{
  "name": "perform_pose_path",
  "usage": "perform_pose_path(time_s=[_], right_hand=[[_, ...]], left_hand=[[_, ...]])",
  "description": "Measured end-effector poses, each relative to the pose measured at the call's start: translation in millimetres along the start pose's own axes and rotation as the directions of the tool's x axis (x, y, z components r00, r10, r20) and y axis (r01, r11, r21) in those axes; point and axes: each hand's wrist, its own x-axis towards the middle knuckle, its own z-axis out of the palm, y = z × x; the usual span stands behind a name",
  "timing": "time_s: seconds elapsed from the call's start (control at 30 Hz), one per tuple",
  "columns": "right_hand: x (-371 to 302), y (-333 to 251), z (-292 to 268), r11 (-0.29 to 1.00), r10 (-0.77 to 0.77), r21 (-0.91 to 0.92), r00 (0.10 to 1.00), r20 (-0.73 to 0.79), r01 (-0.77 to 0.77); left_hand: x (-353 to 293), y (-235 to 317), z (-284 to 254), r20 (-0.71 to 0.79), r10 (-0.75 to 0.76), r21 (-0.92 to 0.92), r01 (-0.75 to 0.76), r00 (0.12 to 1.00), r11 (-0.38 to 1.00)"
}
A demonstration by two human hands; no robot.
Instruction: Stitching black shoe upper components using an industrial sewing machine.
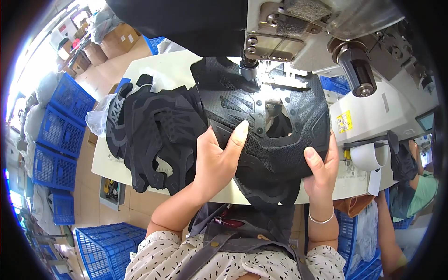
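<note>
A black shoe upper [275, 154] lies spread beneath the lit head of a sewing machine [275, 42], its toe part toward me and its eyelet opening under the light. My left hand [221, 154] grips its left side, thumb on top and fingers tucked below. At the right edge my right hand [322, 163] pinches the material the same way, the thumb resting on the surface. The fingers under the upper are mostly hidden. Left of it, a pile of similar black shoe uppers [154, 126] rests on the pale table [105, 161].
Stacked blue crates [56, 168] stand along the left, and another blue crate [109, 245] is on the floor near my left elbow. A dark cylindrical machine part [354, 70] hangs at upper right. A white cup-shaped holder [367, 156] sits right. Another person's arm [389, 228] shows at far right.
</note>
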Motion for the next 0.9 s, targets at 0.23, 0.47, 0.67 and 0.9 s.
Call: perform_pose_path(time_s=[0.23, 0.47, 0.67, 0.9], right_hand=[[-6, -4, 2, 0.996, -0.004, -0.094, 1.0, 0.008, 0.004], [10, 2, 4, 0.999, 0.018, -0.044, 1.0, 0.019, -0.018], [30, 5, 5, 0.987, -0.031, -0.157, 1.0, -0.003, 0.03], [52, 8, 11, 1.0, -0.028, -0.009, 1.0, -0.007, 0.028]], left_hand=[[3, 2, -1, 0.023, -0.058, -0.028, 0.058, 0.998, 0.998], [23, -6, -8, 0.01, -0.093, -0.023, 0.093, 0.996, 0.995], [47, -7, -3, -0.005, -0.116, -0.09, 0.115, 0.993, 0.989], [77, 1, -4, 0.026, -0.202, -0.077, 0.203, 0.979, 0.976]])
